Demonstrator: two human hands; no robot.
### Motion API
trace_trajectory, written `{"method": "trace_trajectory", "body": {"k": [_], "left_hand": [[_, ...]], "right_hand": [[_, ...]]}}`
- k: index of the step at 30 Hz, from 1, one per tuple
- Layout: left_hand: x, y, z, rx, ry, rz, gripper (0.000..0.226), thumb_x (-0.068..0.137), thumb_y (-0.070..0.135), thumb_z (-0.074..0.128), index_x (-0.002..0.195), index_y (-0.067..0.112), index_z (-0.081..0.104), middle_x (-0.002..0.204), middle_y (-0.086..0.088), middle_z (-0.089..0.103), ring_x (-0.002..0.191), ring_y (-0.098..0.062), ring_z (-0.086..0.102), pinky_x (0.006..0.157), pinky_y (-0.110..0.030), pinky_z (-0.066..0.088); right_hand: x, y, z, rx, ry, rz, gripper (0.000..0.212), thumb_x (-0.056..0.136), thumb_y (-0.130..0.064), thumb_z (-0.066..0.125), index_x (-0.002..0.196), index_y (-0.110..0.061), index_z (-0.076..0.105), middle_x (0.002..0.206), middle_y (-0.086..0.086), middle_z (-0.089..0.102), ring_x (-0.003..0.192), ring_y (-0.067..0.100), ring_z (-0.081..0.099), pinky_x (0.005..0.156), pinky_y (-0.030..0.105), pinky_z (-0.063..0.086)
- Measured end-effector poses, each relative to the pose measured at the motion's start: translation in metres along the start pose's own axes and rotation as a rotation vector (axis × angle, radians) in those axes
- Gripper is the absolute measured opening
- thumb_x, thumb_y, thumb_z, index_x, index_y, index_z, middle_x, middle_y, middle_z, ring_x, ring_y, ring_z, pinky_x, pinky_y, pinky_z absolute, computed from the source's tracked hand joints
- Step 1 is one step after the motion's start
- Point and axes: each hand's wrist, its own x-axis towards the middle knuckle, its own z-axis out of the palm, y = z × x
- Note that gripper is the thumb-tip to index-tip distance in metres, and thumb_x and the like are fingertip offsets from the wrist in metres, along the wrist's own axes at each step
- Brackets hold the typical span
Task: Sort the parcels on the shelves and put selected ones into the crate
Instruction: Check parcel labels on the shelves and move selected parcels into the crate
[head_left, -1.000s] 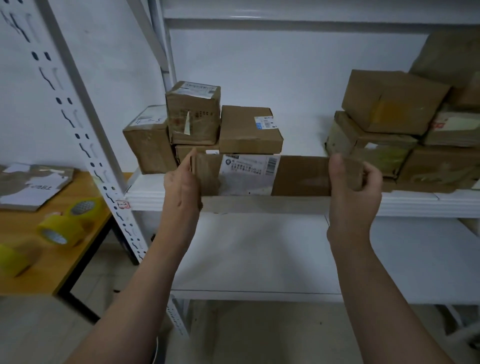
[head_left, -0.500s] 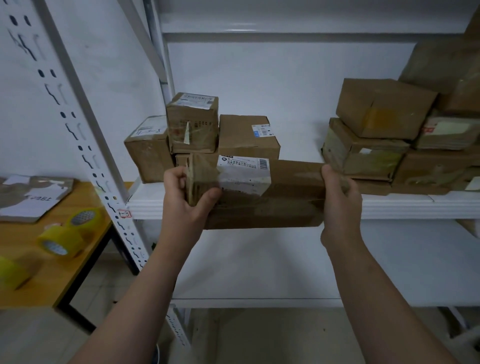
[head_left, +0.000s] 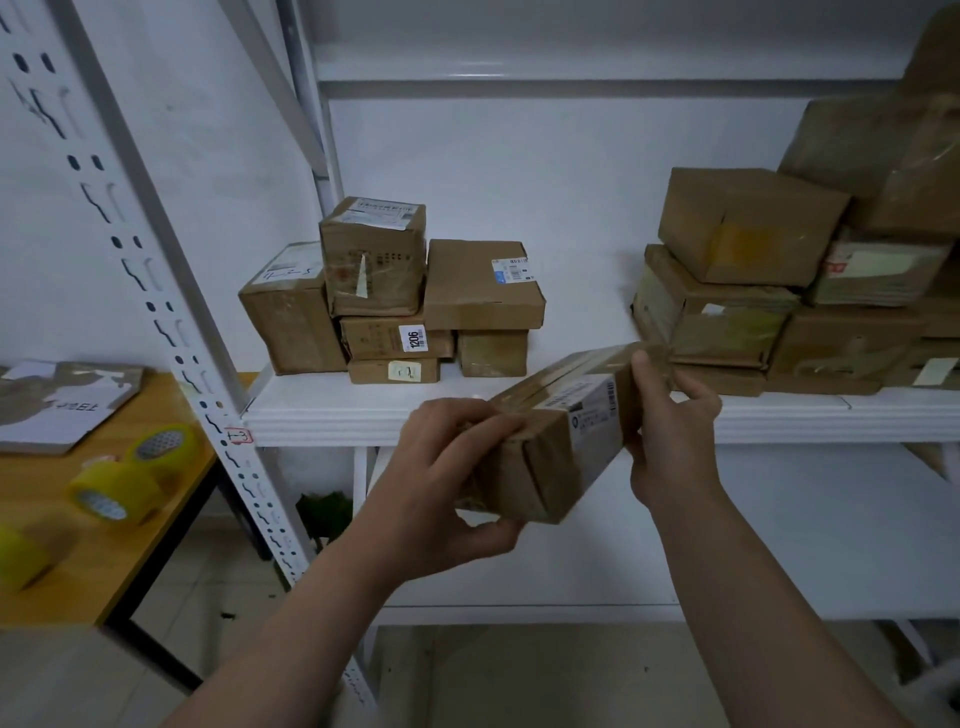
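Evidently the picking step is in hand: the long parcel (head_left: 558, 431) is held just in front of the shelf (head_left: 332, 415) edge, left hand (head_left: 441, 483) curled round its near end, right hand (head_left: 670, 436) gripping the far end. Next it likely needs carrying to the crate, which is not in view.

A wooden table (head_left: 93, 566) with a black frame (head_left: 156, 656) stands at the left, beside the rack (head_left: 171, 332). Three rolls of yellow tape lie on it: the rear roll (head_left: 163, 441) and the middle roll (head_left: 111, 491) lie just beside each other, while the third roll (head_left: 23, 556), blurred, sits at the picture's left edge. Behind them, at the back of the table, lies a flattened piece of cardboard (head_left: 106, 376) with white paper (head_left: 52, 410) on it. Something green and leafy (head_left: 324, 514) sits low down near the pale tiled floor (head_left: 519, 675). The wall (head_left: 467, 171) behind is plain white.
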Motion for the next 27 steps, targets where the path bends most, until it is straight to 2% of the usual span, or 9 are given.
{"method": "trace_trajectory", "body": {"k": [3, 5, 11, 14, 18, 21, 24, 26, 27], "left_hand": [[0.006, 0.004, 0.013, -0.016, -0.011, 0.048, 0.065, 0.075, 0.041, 0.071, 0.128, 0.016, 0.044, 0.130, -0.001, 0.047, 0.116, -0.019, 0.051, 0.091, -0.039, 0.050], [0.011, 0.007, 0.020, -0.041, 0.002, 0.059, 0.065, 0.076, 0.042, 0.072, 0.128, 0.016, 0.044, 0.132, 0.000, 0.048, 0.119, -0.018, 0.052, 0.093, -0.040, 0.050], [0.039, 0.013, 0.028, -0.049, 0.171, 0.087, 0.066, 0.077, 0.043, 0.074, 0.130, 0.017, 0.043, 0.133, -0.005, 0.048, 0.122, -0.020, 0.051, 0.097, -0.039, 0.047], [0.062, 0.006, 0.027, 0.076, 0.199, 0.140, 0.061, 0.081, 0.042, 0.069, 0.131, 0.019, 0.042, 0.136, -0.004, 0.045, 0.127, -0.023, 0.046, 0.103, -0.050, 0.039], [0.087, -0.021, 0.021, 0.344, 0.220, 0.128, 0.055, 0.087, 0.044, 0.061, 0.132, 0.018, 0.042, 0.138, -0.001, 0.044, 0.128, -0.023, 0.043, 0.106, -0.047, 0.030], [0.098, -0.041, 0.020, 0.491, 0.226, 0.134, 0.053, 0.087, 0.042, 0.059, 0.132, 0.018, 0.044, 0.136, -0.004, 0.053, 0.124, -0.024, 0.045, 0.101, -0.045, 0.031], [0.110, -0.054, 0.022, 0.619, 0.169, 0.132, 0.053, 0.086, 0.039, 0.063, 0.133, 0.021, 0.044, 0.132, -0.005, 0.058, 0.121, -0.025, 0.046, 0.098, -0.043, 0.030], [0.120, -0.061, 0.024, 0.690, 0.130, 0.119, 0.061, 0.080, 0.040, 0.071, 0.133, 0.024, 0.044, 0.130, -0.002, 0.059, 0.117, -0.025, 0.049, 0.097, -0.042, 0.031], [0.126, -0.064, 0.025, 0.714, 0.118, 0.111, 0.066, 0.076, 0.040, 0.076, 0.132, 0.024, 0.045, 0.129, -0.001, 0.060, 0.115, -0.025, 0.050, 0.096, -0.041, 0.030]], "right_hand": [[-0.002, -0.006, -0.011, -0.042, -0.085, 0.050, 0.055, 0.086, -0.038, 0.069, 0.129, -0.025, 0.038, 0.106, 0.005, 0.060, 0.094, 0.013, 0.060, 0.073, 0.032, 0.055], [-0.002, -0.013, -0.018, -0.056, -0.136, 0.038, 0.054, 0.085, -0.037, 0.069, 0.128, -0.029, 0.039, 0.109, 0.004, 0.061, 0.097, 0.014, 0.060, 0.069, 0.032, 0.053], [0.006, -0.047, -0.024, -0.016, -0.284, -0.189, 0.050, 0.087, -0.030, 0.068, 0.130, -0.037, 0.045, 0.134, 0.001, 0.051, 0.111, 0.016, 0.059, 0.071, 0.031, 0.055], [0.017, -0.070, -0.012, 0.027, -0.432, -0.257, 0.053, 0.093, -0.024, 0.061, 0.141, -0.034, 0.040, 0.130, 0.001, 0.059, 0.110, 0.018, 0.064, 0.080, 0.036, 0.058], [0.028, -0.078, 0.013, -0.106, -0.626, -0.267, 0.049, 0.096, -0.019, 0.056, 0.143, -0.023, 0.043, 0.125, 0.001, 0.064, 0.110, 0.014, 0.065, 0.086, 0.039, 0.057], [0.032, -0.069, 0.028, -0.186, -0.651, -0.290, 0.040, 0.096, -0.023, 0.057, 0.136, -0.023, 0.053, 0.125, -0.006, 0.064, 0.113, 0.011, 0.062, 0.090, 0.034, 0.055], [0.036, -0.060, 0.037, -0.216, -0.631, -0.321, 0.022, 0.098, -0.025, 0.053, 0.113, -0.038, 0.061, 0.107, -0.022, 0.067, 0.102, -0.002, 0.062, 0.089, 0.022, 0.050], [0.041, -0.056, 0.041, -0.222, -0.636, -0.352, 0.021, 0.099, -0.025, 0.050, 0.113, -0.036, 0.061, 0.106, -0.024, 0.066, 0.097, -0.010, 0.062, 0.080, 0.011, 0.049], [0.044, -0.054, 0.043, -0.245, -0.638, -0.379, 0.023, 0.099, -0.025, 0.050, 0.119, -0.032, 0.061, 0.112, -0.021, 0.066, 0.102, -0.010, 0.060, 0.081, 0.009, 0.048]]}}
